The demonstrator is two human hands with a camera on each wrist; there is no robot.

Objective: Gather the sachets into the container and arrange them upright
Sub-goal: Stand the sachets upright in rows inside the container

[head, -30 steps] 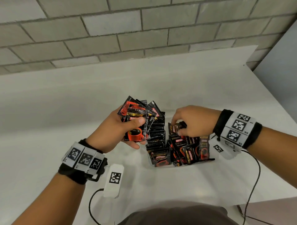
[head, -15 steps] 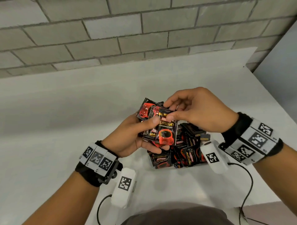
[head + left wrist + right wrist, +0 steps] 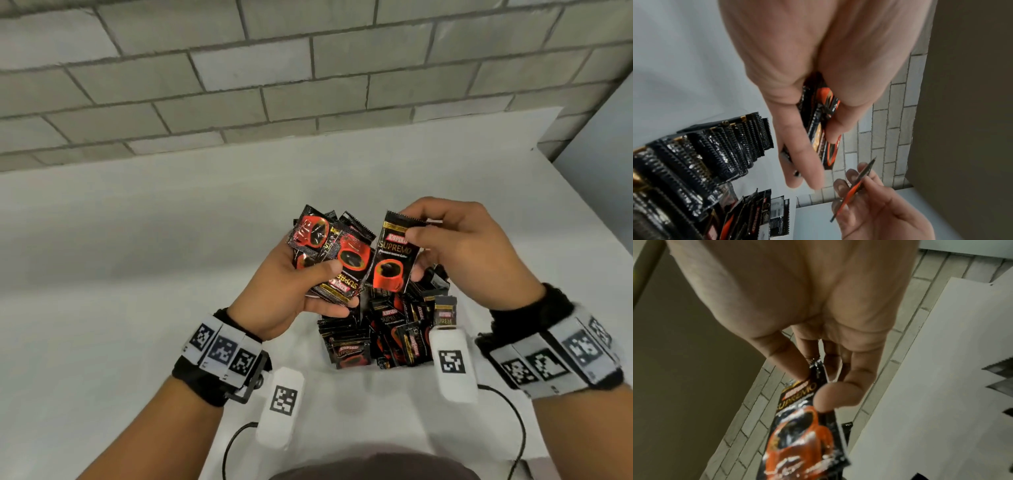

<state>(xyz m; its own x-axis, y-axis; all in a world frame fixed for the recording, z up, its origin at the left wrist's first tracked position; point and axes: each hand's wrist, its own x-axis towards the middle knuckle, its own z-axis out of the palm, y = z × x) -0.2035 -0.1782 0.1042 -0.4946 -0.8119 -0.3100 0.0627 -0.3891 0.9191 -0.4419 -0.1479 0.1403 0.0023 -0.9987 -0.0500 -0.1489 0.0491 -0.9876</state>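
Both hands (image 3: 298, 284) full of sachets (image 3: 392, 253), above table (image 3: 137, 274)

Even, soft light fills the head view, and the white table (image 3: 137, 274) shows only faint shadows. Straight lines bow toward that view's edges. Both wrist views are dimmer and blurred, with glare on the sachets (image 3: 711, 146) left of the left hand (image 3: 807, 81).

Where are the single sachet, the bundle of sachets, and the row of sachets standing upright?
single sachet (image 3: 394, 255), head view, on its printed front.
bundle of sachets (image 3: 330, 253), head view, on the top packet's red cup.
row of upright sachets (image 3: 719, 146), left wrist view, on the serrated top edges.
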